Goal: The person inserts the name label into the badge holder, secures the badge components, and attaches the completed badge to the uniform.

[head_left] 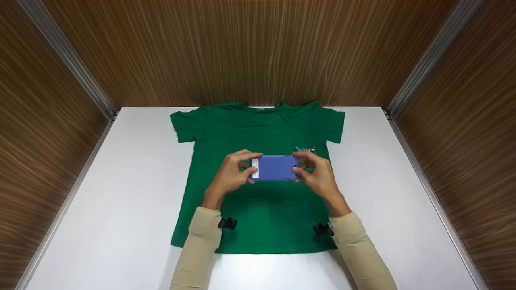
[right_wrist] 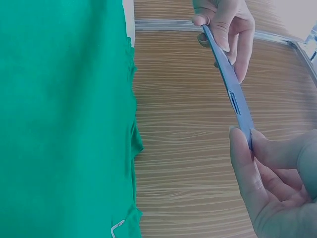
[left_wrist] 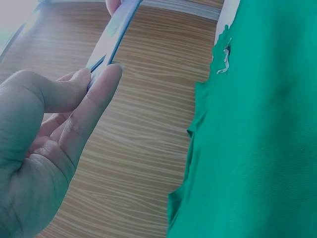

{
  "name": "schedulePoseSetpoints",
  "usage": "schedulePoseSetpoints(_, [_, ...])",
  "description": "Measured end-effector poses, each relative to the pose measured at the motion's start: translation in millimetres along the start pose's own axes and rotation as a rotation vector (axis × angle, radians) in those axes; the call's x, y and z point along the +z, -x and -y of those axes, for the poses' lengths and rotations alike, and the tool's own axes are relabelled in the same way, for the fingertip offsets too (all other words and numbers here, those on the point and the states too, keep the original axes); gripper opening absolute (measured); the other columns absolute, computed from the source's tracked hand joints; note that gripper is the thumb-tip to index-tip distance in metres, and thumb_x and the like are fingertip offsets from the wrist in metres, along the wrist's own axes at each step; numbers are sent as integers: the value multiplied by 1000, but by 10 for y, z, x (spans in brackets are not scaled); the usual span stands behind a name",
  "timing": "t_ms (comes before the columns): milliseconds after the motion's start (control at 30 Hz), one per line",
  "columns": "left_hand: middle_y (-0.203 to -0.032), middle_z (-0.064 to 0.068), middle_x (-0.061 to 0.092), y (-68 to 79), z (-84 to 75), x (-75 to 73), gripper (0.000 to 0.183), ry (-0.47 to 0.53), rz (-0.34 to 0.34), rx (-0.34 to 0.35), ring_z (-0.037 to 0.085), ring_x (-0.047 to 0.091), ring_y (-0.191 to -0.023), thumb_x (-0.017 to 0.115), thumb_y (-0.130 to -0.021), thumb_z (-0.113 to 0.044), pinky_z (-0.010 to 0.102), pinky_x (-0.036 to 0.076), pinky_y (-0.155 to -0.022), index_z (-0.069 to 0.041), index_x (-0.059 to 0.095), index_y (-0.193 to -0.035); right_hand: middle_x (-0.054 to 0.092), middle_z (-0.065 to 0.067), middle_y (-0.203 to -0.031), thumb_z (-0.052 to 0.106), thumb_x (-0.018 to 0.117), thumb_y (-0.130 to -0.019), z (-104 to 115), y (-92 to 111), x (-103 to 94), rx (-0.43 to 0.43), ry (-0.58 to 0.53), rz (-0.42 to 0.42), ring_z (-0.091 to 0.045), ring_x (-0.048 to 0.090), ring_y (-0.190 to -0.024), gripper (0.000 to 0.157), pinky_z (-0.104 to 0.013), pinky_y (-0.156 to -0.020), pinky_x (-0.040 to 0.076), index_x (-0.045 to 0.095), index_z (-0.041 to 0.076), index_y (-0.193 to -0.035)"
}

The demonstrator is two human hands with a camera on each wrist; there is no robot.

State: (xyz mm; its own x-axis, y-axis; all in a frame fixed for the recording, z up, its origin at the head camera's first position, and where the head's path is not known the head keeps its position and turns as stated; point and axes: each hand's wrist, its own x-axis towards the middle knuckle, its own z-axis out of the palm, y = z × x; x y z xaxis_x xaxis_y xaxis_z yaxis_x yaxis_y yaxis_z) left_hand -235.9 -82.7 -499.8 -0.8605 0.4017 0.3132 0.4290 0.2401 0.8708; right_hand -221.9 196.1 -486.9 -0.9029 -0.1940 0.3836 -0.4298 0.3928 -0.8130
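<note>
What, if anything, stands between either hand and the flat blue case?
Nothing visible: the left hand and right hand pinch the blue case at opposite ends. A small shiny item lies on the green shirt beyond the right hand, not in between.

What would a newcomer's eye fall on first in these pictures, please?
Probably the green T-shirt, spread out on the white table. Next comes the flat blue object, held above the T-shirt by the left hand and right hand. A small shiny item lies on the T-shirt, just beyond the right hand.
</note>
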Motion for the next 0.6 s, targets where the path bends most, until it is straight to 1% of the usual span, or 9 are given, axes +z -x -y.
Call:
schedulePoseSetpoints(100, [-122,13,66,0,1,4,39,-10,-2,2,27,75,-81,67,-97,0,33,62,-59,-11,69,-135,74,-19,-101,-7,77,-86,12,2,13,6,2,-8,-32,73,-79,37,-15,-58,54,72,-1,-122])
schedulePoseSetpoints(200, [-122,14,66,-5,3,2,39,-4,5,3,27,76,-81,66,-98,1,31,62,-59,-10,68,-135,74,-19,-102,-6,77,-86,-1,0,16,0,6,-1,-32,73,-80,37,-18,-59,56,71,-1,-123])
schedulePoseSetpoints(267, [-121,14,66,-8,0,2,39,2,9,2,27,76,-80,66,-98,1,31,62,-59,-9,68,-135,74,-18,-102,-4,76,-88,-9,-1,9,-8,4,11,-30,74,-80,37,-22,-58,58,71,-1,-125])
schedulePoseSetpoints(467, [-120,15,65,-8,-11,3,39,13,14,-2,27,75,-79,66,-98,1,37,63,-60,-10,68,-135,73,-19,-101,-5,75,-89,-18,2,20,-29,-4,20,-29,74,-77,37,-31,-57,60,70,-2,-125])
schedulePoseSetpoints(533, [-120,15,65,-8,-11,4,39,13,14,-5,27,75,-79,66,-97,2,36,63,-61,-11,68,-135,73,-20,-100,-6,75,-88,-18,3,34,-19,-7,13,-30,73,-76,37,-33,-56,61,70,-3,-125])
schedulePoseSetpoints(600, [-119,14,66,-8,-11,6,40,11,14,-5,26,75,-79,66,-97,2,34,62,-60,-11,69,-135,73,-21,-100,-8,75,-87,-6,0,51,-5,-3,5,-32,73,-76,37,-37,-56,61,70,-4,-124])
